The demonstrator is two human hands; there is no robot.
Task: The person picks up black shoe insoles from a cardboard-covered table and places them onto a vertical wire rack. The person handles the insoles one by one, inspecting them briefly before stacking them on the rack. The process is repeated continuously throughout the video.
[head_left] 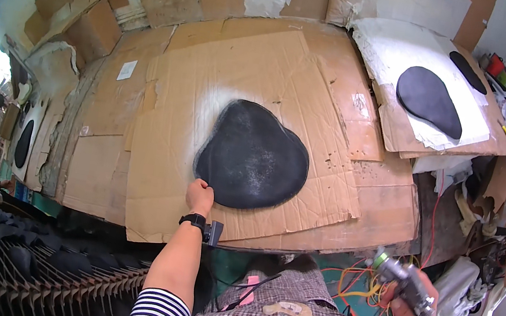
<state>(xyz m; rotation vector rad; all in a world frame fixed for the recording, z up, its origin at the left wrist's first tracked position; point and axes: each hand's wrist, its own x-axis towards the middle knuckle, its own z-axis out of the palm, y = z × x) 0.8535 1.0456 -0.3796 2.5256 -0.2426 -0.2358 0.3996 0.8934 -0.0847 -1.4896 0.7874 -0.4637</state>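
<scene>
A black, rounded saddle-shaped pad lies on a cardboard sheet, with whitish speckles across its middle. At its near left edge, my left hand is closed, fingers pinched on the rim. My right hand is wrapped round a metal spray gun with a green ring near its nozzle. The gun is held off to the right, beyond the table's near edge and apart from the pad.
The cardboard sheet covers much of the table. To the right, a raised board with white paper bears two more black pads. Orange and yellow hoses coil below the table's edge. Several dark pieces on a rack stand at lower left.
</scene>
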